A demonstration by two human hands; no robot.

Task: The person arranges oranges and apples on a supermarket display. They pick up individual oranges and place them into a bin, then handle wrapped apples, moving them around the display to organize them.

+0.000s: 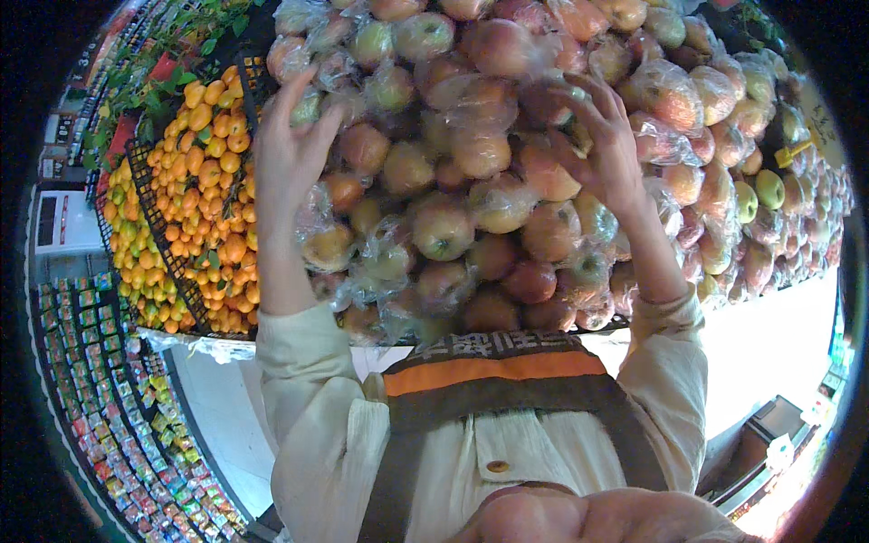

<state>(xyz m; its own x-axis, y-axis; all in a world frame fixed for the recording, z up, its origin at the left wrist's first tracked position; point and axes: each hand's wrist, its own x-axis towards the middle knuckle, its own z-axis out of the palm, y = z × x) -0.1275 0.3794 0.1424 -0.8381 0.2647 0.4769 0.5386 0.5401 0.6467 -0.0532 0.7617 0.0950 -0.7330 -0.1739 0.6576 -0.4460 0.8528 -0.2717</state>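
Observation:
A large heap of apples (pixel 442 227), many in clear plastic wrap, lies before me. My left hand (pixel 297 132) is over its left side, with thumb and fingers apart around a wrapped green apple (pixel 307 107); I cannot tell whether they touch it. On the other side, my right hand (pixel 601 146) reaches in with curved fingers beside a dark red apple (pixel 543 102). Blur hides whether it grips that apple. Between the hands, several wrapped apples (pixel 478 102) sit high on the pile.
Left of the apples, small orange citrus fruits (pixel 204 176) fill a section behind a black plastic mesh divider (pixel 159 231). More wrapped fruit (pixel 719 136) continues rightward. Shelves of small packages (pixel 102 380) stand at left, near a white scale-like device (pixel 62 220). Green leaves (pixel 163 81) edge the display.

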